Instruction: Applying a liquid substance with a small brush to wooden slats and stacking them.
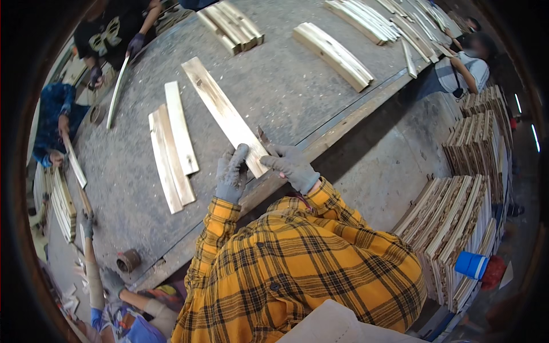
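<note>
A long pale wooden board point(220, 108) with a brown knot streak slants away from me over the worktable. My left hand point(231, 174), in a grey glove, grips the board's left edge near its close end. My right hand point(293, 167), gloved too, is closed at the opposite edge, its thumb lying on the board's face. Out of its fingers sticks a dark, narrow, flat tool point(264, 137), perhaps a scraper; its grip end is hidden. Left of the board lie some more pale boards point(171, 157), side by side on the table.
The grey worktable point(274, 97) has a wooden front edge. Stacked boards point(333, 54) lie farther back. A small brown tin point(128, 260) stands near the left edge. Co-workers point(114, 34) handle strips at the left and far right. Tall board stacks point(452, 228) stand right of me.
</note>
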Motion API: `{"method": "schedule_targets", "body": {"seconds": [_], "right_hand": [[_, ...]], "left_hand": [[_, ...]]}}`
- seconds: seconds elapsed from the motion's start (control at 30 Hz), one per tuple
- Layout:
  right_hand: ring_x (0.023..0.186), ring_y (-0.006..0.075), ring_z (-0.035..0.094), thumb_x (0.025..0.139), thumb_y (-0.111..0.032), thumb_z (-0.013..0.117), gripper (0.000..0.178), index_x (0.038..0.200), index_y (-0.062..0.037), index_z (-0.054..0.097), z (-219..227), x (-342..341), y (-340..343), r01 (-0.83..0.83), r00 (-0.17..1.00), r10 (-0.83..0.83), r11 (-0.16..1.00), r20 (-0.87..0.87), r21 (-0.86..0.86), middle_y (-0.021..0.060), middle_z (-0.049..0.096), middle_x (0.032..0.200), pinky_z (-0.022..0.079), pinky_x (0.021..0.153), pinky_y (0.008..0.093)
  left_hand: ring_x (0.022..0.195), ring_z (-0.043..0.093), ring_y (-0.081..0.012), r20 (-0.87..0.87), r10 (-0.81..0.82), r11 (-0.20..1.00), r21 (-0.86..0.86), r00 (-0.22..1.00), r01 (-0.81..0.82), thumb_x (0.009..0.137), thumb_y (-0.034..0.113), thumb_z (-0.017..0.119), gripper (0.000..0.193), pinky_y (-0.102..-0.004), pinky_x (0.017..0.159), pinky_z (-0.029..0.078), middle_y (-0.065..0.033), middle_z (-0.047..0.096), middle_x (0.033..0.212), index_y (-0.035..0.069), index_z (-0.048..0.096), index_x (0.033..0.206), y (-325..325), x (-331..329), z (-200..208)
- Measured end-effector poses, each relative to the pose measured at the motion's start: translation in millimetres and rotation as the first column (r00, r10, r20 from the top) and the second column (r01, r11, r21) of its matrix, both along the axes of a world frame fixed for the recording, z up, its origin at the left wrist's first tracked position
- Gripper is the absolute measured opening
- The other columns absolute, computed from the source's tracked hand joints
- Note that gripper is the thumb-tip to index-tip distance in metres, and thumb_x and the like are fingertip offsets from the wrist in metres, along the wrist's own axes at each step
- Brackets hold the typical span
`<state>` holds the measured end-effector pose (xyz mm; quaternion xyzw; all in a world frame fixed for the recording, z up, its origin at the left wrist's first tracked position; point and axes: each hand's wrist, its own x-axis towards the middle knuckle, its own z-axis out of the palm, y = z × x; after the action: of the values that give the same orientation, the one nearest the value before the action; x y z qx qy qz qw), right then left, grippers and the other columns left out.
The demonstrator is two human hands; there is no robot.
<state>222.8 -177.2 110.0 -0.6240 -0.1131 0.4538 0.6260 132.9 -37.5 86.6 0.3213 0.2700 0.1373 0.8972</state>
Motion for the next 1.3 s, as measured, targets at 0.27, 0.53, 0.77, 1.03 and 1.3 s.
{"method": "schedule_targets", "body": {"seconds": [0.27, 0.53, 0.77, 1.03, 1.3], "right_hand": [[0.089, 0.0134, 0.055, 0.080, -0.011, 0.063, 0.030, 0.105, 0.0057, 0.059, 6.0, 90.9, -69.6, 0.184, 0.966, -0.202, 0.975, 0.161, 0.125, 0.0086, 0.062, 0.096, 0.044, 0.079, 0.0242], [0.088, 0.0155, 0.060, 0.074, -0.016, 0.070, 0.038, 0.105, 0.0038, 0.061, -40.4, 359.2, -175.7, 0.491, 0.570, -0.296, 0.871, 0.766, -0.029, 0.0118, 0.065, 0.098, 0.047, 0.077, 0.0267], [0.088, 0.0229, 0.063, 0.073, -0.028, 0.067, 0.042, 0.104, -0.0004, 0.062, -112.3, 447.5, -201.6, 0.510, 0.499, 0.048, 0.792, 0.865, -0.337, 0.0162, 0.065, 0.095, 0.047, 0.077, 0.0297], [0.095, 0.0278, 0.061, 0.077, -0.031, 0.063, 0.041, 0.108, -0.0046, 0.061, -124.3, 457.0, -203.1, 0.361, 0.592, 0.066, 0.869, 0.803, -0.337, 0.0172, 0.063, 0.100, 0.046, 0.083, 0.0327], [0.096, 0.0273, 0.060, 0.084, -0.040, 0.055, 0.044, 0.110, -0.0040, 0.060, -108.3, 405.7, -181.7, 0.265, 0.612, 0.153, 0.884, 0.776, -0.384, 0.0172, 0.063, 0.102, 0.045, 0.085, 0.0340]], "left_hand": [[0.098, 0.055, -0.0176, 0.013, -0.264, 0.908, 0.340, 0.965, 0.244, 0.089, 0.019, 0.052, 0.047, -0.0286, 0.083, 0.046, -0.0104, 0.054, 0.111, -0.002, 0.038, 0.129, -27.9, 53.9, 14.2], [0.090, 0.058, -0.0146, -0.252, -0.275, 0.880, 0.323, 0.928, 0.348, 0.087, 0.020, 0.056, 0.045, -0.0247, 0.075, 0.048, -0.0109, 0.058, 0.108, -0.001, 0.043, 0.125, -85.6, 117.7, -5.2], [0.088, 0.059, -0.0139, -0.412, -0.161, 0.887, 0.338, 0.897, 0.315, 0.087, 0.022, 0.056, 0.045, -0.0252, 0.073, 0.047, -0.0087, 0.060, 0.101, -0.001, 0.044, 0.123, -106.5, 130.6, -17.9], [0.087, 0.059, -0.0137, -0.474, -0.090, 0.870, 0.391, 0.876, 0.301, 0.087, 0.024, 0.056, 0.046, -0.0245, 0.071, 0.046, -0.0072, 0.060, 0.099, -0.001, 0.045, 0.124, -117.9, 151.2, -21.5], [0.081, 0.056, -0.0122, -0.447, -0.192, 0.867, 0.341, 0.874, 0.365, 0.085, 0.025, 0.060, 0.050, -0.0239, 0.070, 0.046, -0.0061, 0.059, 0.094, -0.002, 0.044, 0.124, -78.8, 85.3, -5.3]]}}
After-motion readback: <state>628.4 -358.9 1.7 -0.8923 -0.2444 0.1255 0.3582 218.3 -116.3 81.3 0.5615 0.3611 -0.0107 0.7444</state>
